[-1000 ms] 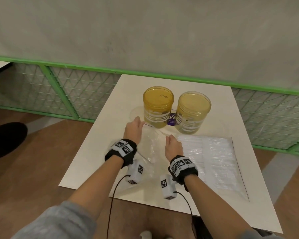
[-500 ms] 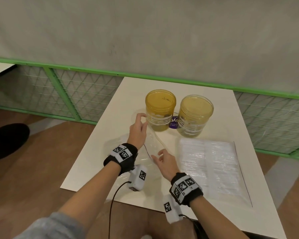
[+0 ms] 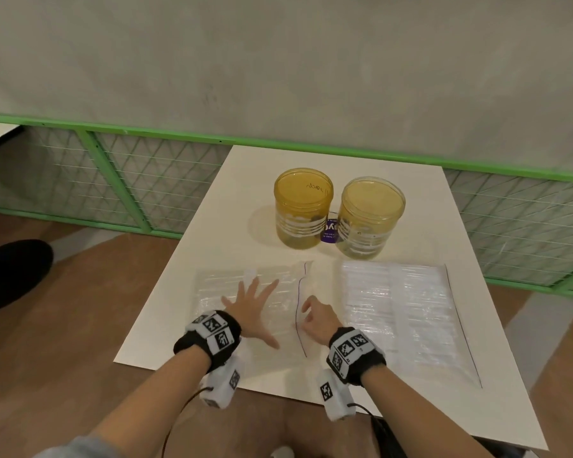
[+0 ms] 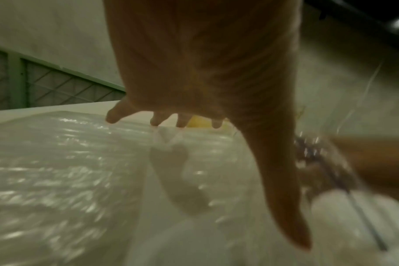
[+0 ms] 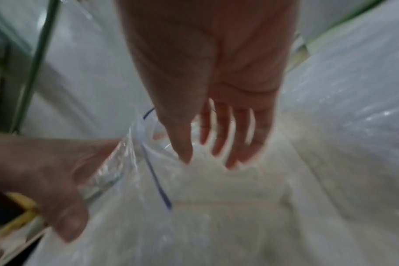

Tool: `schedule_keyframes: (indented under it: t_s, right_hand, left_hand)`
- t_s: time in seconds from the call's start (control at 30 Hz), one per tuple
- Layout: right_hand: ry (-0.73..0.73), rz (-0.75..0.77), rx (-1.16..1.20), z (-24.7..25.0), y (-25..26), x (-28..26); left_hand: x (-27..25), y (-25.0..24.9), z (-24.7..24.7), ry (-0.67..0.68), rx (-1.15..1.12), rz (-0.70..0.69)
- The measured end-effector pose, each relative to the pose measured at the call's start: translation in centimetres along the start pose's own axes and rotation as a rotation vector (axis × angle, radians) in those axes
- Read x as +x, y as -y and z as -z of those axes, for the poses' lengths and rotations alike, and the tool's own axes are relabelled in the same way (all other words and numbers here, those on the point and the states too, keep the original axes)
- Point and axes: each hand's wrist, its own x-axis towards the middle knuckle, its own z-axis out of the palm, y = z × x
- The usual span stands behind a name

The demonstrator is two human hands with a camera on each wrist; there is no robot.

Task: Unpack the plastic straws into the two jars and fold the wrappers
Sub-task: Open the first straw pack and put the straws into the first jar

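1. Two amber jars side by side, touching or nearly so, toward the far end of the white table; both lidded.
2. Nearer than the left jar: a clear wrapper lying flat, dark zip line along its right edge.
3. Nearer than the right jar: a second clear bag, flat, packed with clear straws, just beside the first wrapper.
4. Left hand spread wide, palm down, fingers straight and fanned, pressing on the left wrapper, well short of the jars.
5. Right hand just right of the zip line, between the two bags; fingers loosely bent toward the wrapper's open edge. In the right wrist view, blurred fingertips at the plastic mouth; cannot tell whether pinching it.
6. Left wrist view: crinkled plastic under the spread palm, yellow of a jar beyond the fingertips.
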Motion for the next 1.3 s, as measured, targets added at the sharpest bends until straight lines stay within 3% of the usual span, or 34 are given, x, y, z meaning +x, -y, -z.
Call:
schedule_keyframes:
  t_s: [0.13, 0.3, 0.43, 0.53, 0.57, 0.63, 0.73, 0.87, 1.0, 1.3]
  right_hand:
    - [-0.158, 0.423, -0.088, -0.9, 0.1, -0.5]
    - [-0.457, 0.569, -0.229, -1.3, 0.0, 0.0]
    - [-0.442, 0.732, -0.159, -1.2, 0.5, 0.4]
    - [-0.157, 0.634, -0.099, -1.4, 0.7, 0.9]
    - [-0.040, 0.572, -0.140, -1.5, 0.9, 1.0]
    - [0.055, 0.585, -0.351, -1.5, 1.1, 1.7]
    - [0.091, 0.607, -0.583, -1.2, 1.8, 2.4]
    - [0.179, 0.585, -0.416, -1.1, 2.3, 1.8]
    - [0.210, 0.458, -0.241, -1.4, 1.9, 1.8]
    - [0.320, 0.347, -0.300, -1.9, 2.9, 2.0]
  left_hand:
    - [1.3, 1.1, -1.7, 0.010, 0.046, 0.013]
    - [2.1, 2.6, 0.1, -0.083, -0.179, -0.055]
    - [2.6, 2.5, 0.8, -0.099, -0.272, -0.045]
    - [2.6, 2.2, 0.9, -0.101, -0.283, -0.044]
    - [2.6, 2.1, 0.9, -0.100, -0.283, -0.044]
    - [2.7, 1.8, 0.7, -0.093, -0.261, -0.044]
    - [2.9, 1.9, 0.7, -0.086, -0.242, -0.041]
    - [3.2, 2.3, 0.6, -0.086, -0.250, -0.034]
    - [3.2, 2.0, 0.7, -0.071, -0.210, -0.023]
    - [3.1, 1.9, 0.6, -0.076, -0.170, -0.025]
